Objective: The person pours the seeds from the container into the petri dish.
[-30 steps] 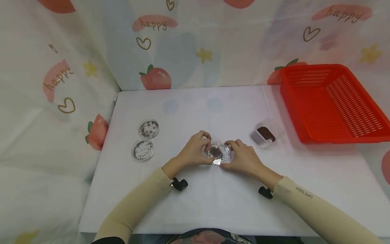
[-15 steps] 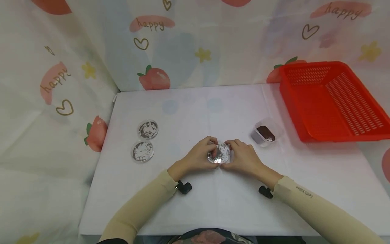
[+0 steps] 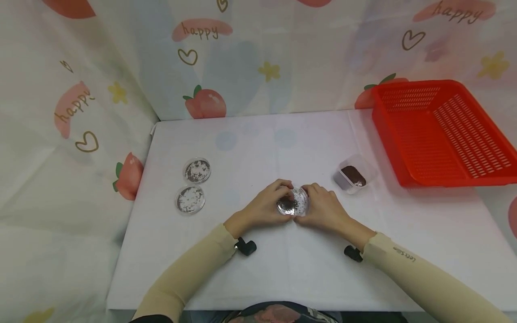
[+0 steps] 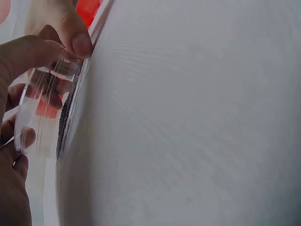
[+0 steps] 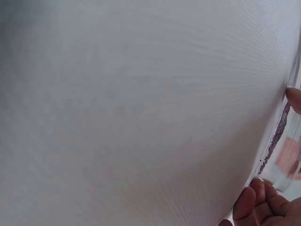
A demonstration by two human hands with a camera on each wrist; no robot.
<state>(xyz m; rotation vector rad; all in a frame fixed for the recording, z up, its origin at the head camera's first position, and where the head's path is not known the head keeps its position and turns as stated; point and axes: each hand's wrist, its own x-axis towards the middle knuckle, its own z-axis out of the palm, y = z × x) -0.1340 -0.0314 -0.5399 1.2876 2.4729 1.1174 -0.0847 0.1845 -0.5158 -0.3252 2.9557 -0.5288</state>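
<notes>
Before me, a clear round petri dish (image 3: 301, 202) with dark brown granules in it lies on the white table. My left hand (image 3: 264, 206) holds a clear round lid (image 4: 30, 113) over the dish, thumb on the near side and fingers on the far side. In the left wrist view the dark layer (image 4: 67, 120) shows at the bottom, below the clear rims. My right hand (image 3: 321, 207) grips the dish's right side, with thumb and fingers around its edge. The right wrist view shows fingertips (image 5: 244, 202) low at the dish's side.
Two similar round dishes (image 3: 190, 199) with dark flecks stand on the left, one behind the other. Back right of my hands is a small clear tub (image 3: 343, 182) with brown material inside. A red plastic basket (image 3: 389, 152) stands at the far right.
My left hand has moved right with the lid, from beside the dish to over it. The right hand has stayed at the dish's right side.
</notes>
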